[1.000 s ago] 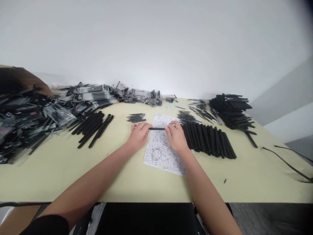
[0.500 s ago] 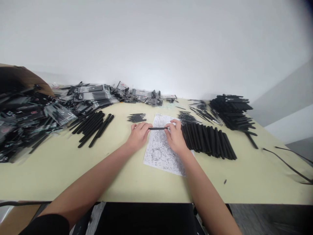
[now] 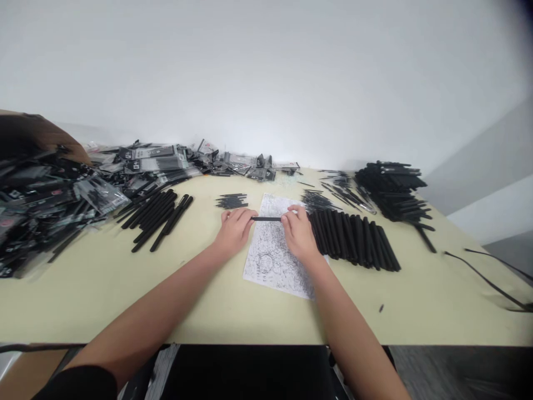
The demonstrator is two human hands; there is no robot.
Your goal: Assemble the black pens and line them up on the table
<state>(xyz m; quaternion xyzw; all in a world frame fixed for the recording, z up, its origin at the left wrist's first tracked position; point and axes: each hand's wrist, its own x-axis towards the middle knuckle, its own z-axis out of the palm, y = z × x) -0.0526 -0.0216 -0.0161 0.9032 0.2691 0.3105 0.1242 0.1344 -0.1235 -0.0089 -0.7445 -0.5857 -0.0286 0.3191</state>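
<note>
A slim black pen (image 3: 267, 219) lies level between my two hands, above a sheet of paper (image 3: 266, 278) covered in scribbles. My left hand (image 3: 236, 229) pinches the pen's left end. At its other end, the fingers of my right hand (image 3: 298, 232) are closed round it, so both tips are hidden. Just beyond my left hand is a small group of thin black refills (image 3: 231, 200). Right beside my right hand, a row of black pens (image 3: 353, 239) lies side by side, and more dark refills (image 3: 318, 200) sit behind it.
Loose black pens (image 3: 156, 216) lie at left, near a heap of clear packets (image 3: 100, 194) and a cardboard box (image 3: 54, 130). A stack of black pens (image 3: 391, 189) stands at back right. Eyeglasses (image 3: 487, 280) rest at the right edge; a small dark piece (image 3: 381, 308) lies near the front.
The pen stays in both hands at nearly the same spot. My right fingers have shifted slightly on its end; the whole view has moved a little.
</note>
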